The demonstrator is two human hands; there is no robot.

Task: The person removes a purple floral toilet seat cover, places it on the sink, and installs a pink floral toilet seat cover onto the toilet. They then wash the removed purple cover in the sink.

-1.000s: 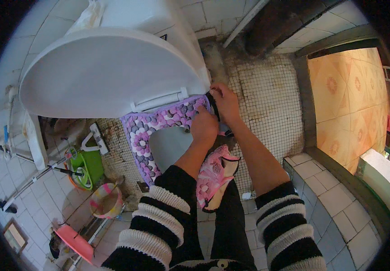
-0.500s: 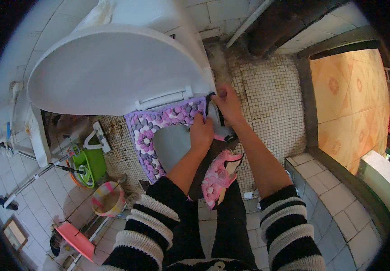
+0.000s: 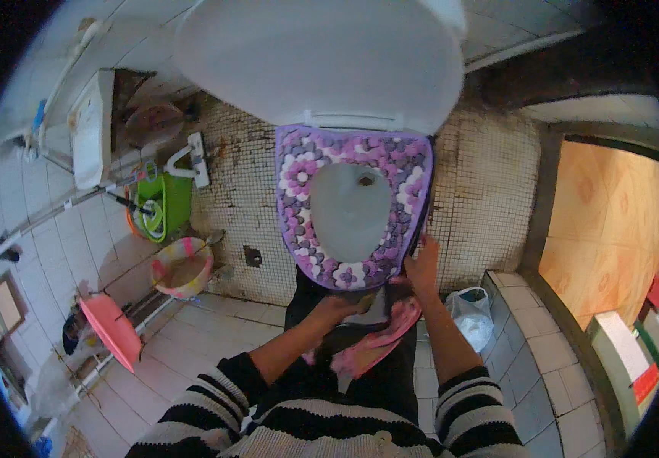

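Observation:
A plush toilet seat cover with purple, white and grey flowers lies on the toilet, around the bowl opening. A dark strip runs down its right side. My right hand is closed on this edging at the front right corner. Just below the cover's front edge my left hand is curled beside a greyish flap; its fingers are blurred, and what they hold cannot be made out. A pink fluffy piece of fabric hangs between my hands, in front of my dark trousers.
The white toilet lid stands raised behind the seat. To the left are a green bucket, a patterned basin and a pink basin. A plastic bag sits by the tiled ledge on the right.
Both hands have come forward from the back right corner of the cover to its front. The cover now lies flatter over the seat. My view has turned to face the toilet straight on.

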